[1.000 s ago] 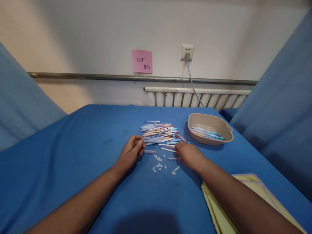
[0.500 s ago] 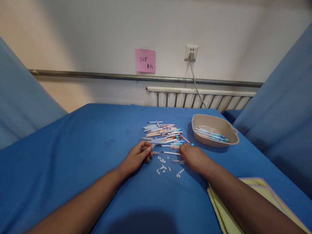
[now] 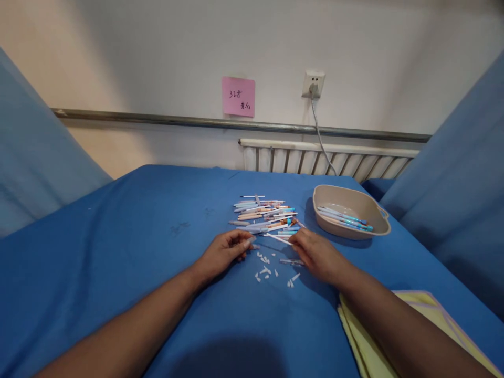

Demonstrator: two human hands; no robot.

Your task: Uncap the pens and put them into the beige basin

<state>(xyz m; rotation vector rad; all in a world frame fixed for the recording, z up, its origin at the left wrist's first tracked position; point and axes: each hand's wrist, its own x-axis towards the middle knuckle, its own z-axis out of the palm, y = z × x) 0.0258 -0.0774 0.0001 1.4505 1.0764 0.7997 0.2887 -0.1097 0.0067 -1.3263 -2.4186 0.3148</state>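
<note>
Between the fingers of my right hand is a thin white pen refill, its far end tilted up and pointing left. My left hand is closed in a pinch on a small pale pen barrel part; its exact shape is hard to make out. Just beyond both hands lies a loose pile of pen parts, with barrels and refills in white, peach, orange and light blue. Several small white cone-shaped tips are scattered on the blue cloth nearer me. A clear pen piece rests beside my right hand.
A beige plastic basket at the right holds several blue-and-white pens. A folded yellow cloth lies under my right forearm. Behind the blue-covered table are a radiator, a metal rail and blue curtains at both sides.
My right hand has picked up the white refill from the cloth, and its far end is now raised. My left hand stays nearly in place with the pale part.
</note>
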